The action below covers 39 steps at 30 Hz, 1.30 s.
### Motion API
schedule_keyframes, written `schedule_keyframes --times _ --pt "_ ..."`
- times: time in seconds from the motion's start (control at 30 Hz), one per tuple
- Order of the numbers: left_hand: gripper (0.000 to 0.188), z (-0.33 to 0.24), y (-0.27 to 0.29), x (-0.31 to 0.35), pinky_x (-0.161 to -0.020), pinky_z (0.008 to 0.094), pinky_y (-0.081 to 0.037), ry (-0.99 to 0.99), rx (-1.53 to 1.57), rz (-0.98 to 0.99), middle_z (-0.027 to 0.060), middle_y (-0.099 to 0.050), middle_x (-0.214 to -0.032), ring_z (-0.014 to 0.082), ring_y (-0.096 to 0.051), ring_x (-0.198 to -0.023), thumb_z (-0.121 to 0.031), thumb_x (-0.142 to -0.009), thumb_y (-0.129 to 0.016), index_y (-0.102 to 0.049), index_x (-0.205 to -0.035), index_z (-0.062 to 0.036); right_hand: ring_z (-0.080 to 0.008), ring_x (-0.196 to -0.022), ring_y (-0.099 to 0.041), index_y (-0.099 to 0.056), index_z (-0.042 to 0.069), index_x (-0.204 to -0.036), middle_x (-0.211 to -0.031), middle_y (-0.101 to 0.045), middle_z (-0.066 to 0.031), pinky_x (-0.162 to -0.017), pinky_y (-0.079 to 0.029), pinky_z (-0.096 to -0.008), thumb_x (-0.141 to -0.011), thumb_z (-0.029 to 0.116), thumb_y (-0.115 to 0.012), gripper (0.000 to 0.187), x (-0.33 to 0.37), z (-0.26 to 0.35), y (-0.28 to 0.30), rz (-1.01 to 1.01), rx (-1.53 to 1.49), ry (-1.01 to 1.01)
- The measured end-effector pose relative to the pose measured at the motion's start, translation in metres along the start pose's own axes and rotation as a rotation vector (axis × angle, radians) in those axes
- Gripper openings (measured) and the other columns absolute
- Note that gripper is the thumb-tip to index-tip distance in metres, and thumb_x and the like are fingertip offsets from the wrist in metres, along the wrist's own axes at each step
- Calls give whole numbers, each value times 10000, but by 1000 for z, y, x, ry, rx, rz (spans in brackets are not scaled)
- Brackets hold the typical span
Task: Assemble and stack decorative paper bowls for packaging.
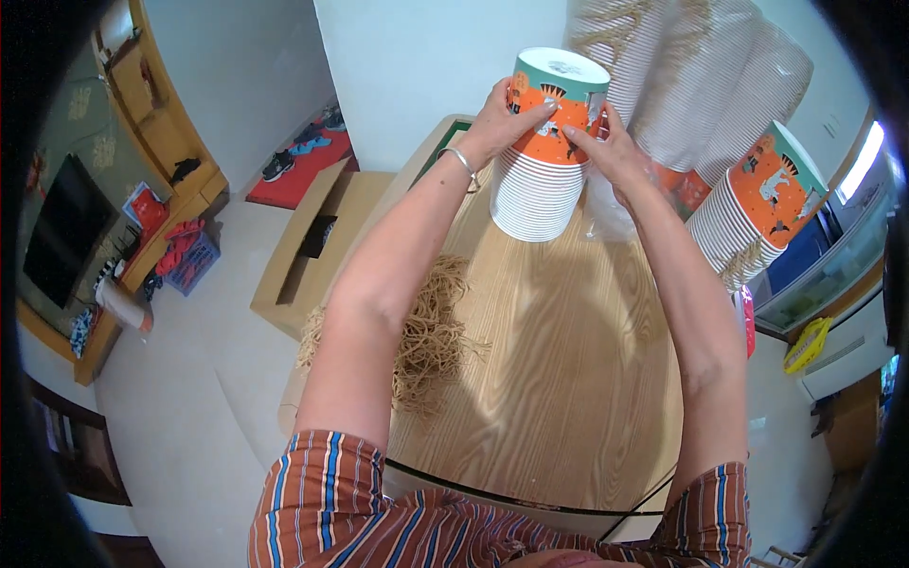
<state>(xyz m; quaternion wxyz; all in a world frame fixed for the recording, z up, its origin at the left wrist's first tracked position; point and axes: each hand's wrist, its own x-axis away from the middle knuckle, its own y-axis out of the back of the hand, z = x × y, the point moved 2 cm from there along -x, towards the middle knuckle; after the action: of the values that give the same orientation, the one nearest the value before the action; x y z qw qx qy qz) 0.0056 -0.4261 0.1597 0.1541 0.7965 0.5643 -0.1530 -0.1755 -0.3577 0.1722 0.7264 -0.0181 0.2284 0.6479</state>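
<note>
A tall stack of nested paper buckets (540, 197) stands upside down at the far part of the wooden table (568, 379). The topmost paper bucket (559, 135) is orange and green with a white base facing up. My left hand (511, 125) grips its left side, the thumb lying across the printed front. On the opposite side my right hand (611, 151) is curled round it, its thumb also on the front. Some fingertips are hidden behind the bucket. Left of the middle of the table lies a heap of tan twisted cords (431, 346).
Tall plastic-wrapped stacks of buckets (701, 85) rise behind. Another bucket stack (757, 199) leans at the right, tan cord near its foot. An open cardboard box (317, 246) stands left of the table. Shoes (279, 166) rest on a red mat (327, 161) farther back.
</note>
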Motion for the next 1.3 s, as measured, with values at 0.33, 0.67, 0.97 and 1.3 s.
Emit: schedule_keyframes --times 0.33,0.67,0.97,1.3 --pt "853 -44 -4 -1 -1017 329 -427 -201 65 26 147 -525 -1299 204 -530 -1179 -428 -817 -748 -323 -1420 0 -238 -1217 -496 -296 29 -1463 -1326 -488 -176 -1000 -429 -360 -775 342 -799 907 -3 37 14 -48 38 247" --pt "761 -93 2 -11 -946 331 -494 -249 41 -4 142 -585 -1203 194 -593 -1085 -371 -778 -798 -418 -1310 17 -230 -1132 -581 -352 -8 -1375 -1262 -551 -167 -948 -497 -347 -796 199 -781 750 -2 79 9 -148 -89 310" --pt "775 -140 3 -13 -956 330 -483 -403 48 26 141 -563 -1217 196 -576 -1112 -402 -760 -802 -430 -1309 -1 -227 -1166 -544 -325 3 -1407 -1294 -515 -164 -977 -465 -349 -762 268 -809 849 2 128 17 -148 -58 362" --pt "856 -172 -6 48 -1047 364 -372 -390 8 -68 151 -514 -1259 231 -472 -1228 -537 -796 -717 -378 -1381 -11 -208 -1225 -470 -394 2 -1394 -1330 -470 -124 -1019 -413 -321 -862 200 -716 653 58 147 33 -249 -266 354"
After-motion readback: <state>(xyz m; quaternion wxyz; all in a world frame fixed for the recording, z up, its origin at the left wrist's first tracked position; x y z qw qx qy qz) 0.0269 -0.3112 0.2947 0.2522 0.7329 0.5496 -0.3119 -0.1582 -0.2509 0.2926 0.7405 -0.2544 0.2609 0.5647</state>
